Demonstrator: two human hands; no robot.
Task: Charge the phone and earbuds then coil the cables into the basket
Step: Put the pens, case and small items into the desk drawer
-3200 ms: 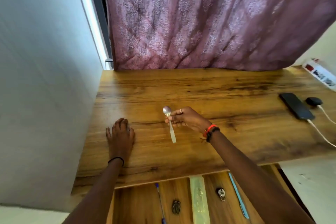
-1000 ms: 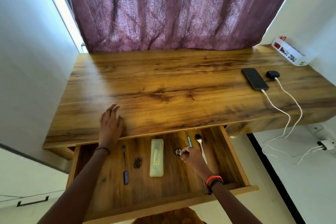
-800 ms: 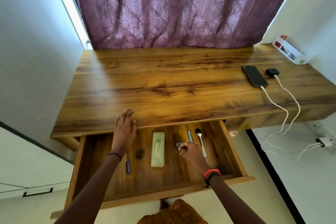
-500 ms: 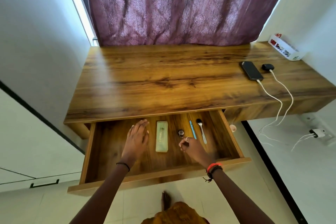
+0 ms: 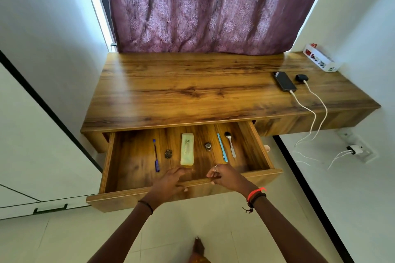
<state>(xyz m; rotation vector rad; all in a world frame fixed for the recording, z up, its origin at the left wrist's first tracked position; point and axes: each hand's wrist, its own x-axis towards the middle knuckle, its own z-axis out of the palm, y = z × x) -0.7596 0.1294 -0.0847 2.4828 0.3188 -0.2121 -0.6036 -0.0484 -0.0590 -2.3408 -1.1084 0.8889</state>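
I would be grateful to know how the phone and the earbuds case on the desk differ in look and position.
The phone is a long, flat slab; the earbuds case is a small rounded pebble. The phone lies nearer the desk's middle, the earbuds case further toward its right end. Both are black, and each has a white cable plugged in that trails over the front edge.

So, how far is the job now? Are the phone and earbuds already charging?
Done, it seems: the phone and the earbuds case lie on the desk, each with a white cable plugged in, running down towards the wall adapter. In hand: the left hand and right hand hold the front edge of the open drawer, not a cable. Left: coiling both cables into the basket; no basket is in view.
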